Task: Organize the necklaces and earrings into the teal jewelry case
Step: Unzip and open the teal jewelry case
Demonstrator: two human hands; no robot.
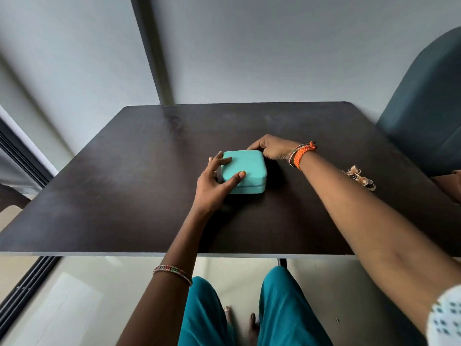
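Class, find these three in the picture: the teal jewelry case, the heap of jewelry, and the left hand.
Teal jewelry case (248,163): head view, middle of its closed lid.
Heap of jewelry (359,176): head view, centre of the heap on the table.
Left hand (212,182): head view, back of the hand.

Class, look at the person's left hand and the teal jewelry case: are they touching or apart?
Touching. The head view shows the left hand resting on the closed teal jewelry case, thumb and a finger lying flat on its lid.
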